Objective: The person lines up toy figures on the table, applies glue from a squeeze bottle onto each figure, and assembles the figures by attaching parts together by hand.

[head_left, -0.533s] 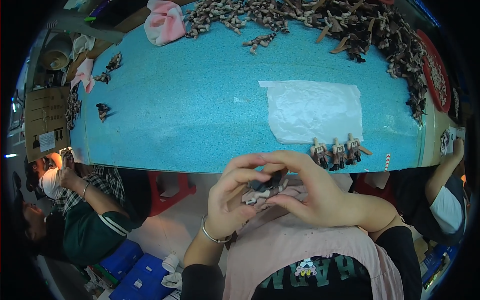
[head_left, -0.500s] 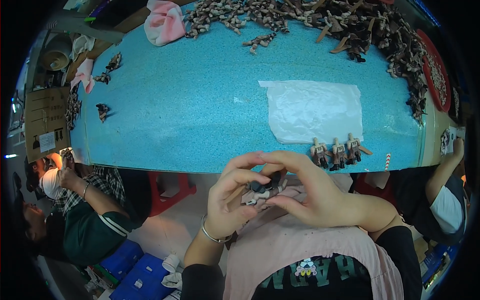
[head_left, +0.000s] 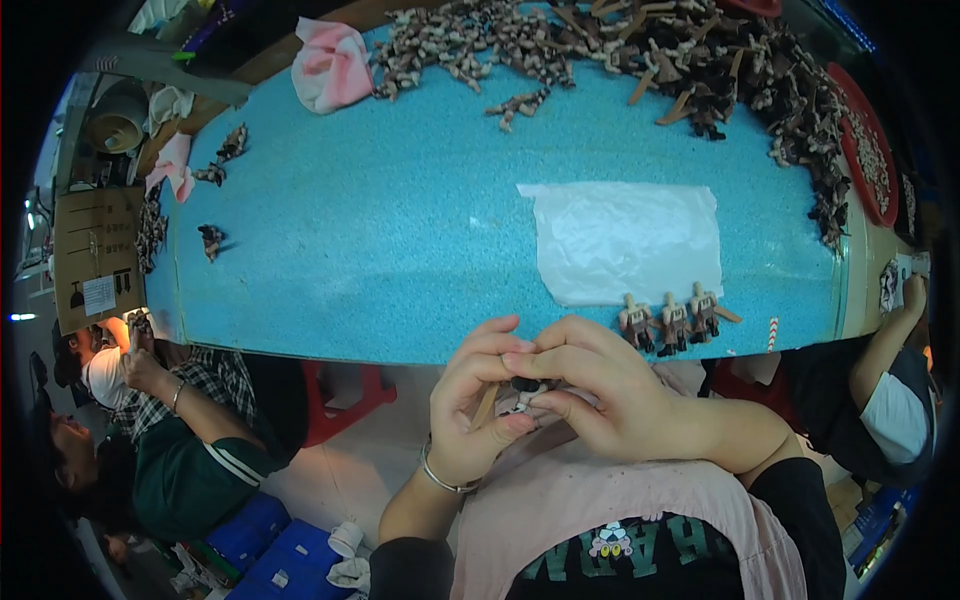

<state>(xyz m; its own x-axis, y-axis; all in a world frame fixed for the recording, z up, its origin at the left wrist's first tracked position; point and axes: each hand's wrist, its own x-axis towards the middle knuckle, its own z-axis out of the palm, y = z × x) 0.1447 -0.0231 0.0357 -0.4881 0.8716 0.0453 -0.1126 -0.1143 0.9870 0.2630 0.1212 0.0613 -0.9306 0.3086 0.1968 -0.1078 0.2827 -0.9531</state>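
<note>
Just off the table's near edge, my left hand (head_left: 472, 388) and my right hand (head_left: 612, 392) are closed together round a small toy figure (head_left: 527, 396) with dark and pale parts. The fingers cover most of it, and a tan sliver shows against my left palm. Three similar figures (head_left: 673, 325) lie side by side on the table edge, right of my hands and by the lower rim of a white plastic sheet (head_left: 630, 245).
A big heap of figures (head_left: 470, 45) spreads along the blue table's (head_left: 370, 220) far and right sides. Pink-and-white cloth (head_left: 333, 65) lies far left; a few loose figures (head_left: 211, 241) sit left. At right is a red basket (head_left: 868, 150) of small pale pieces. Co-workers sit on both sides.
My hands have drawn closer together round the figure, hiding more of it. A tan sliver now shows at my left palm. The view has tilted slightly, so the table sits lower.
</note>
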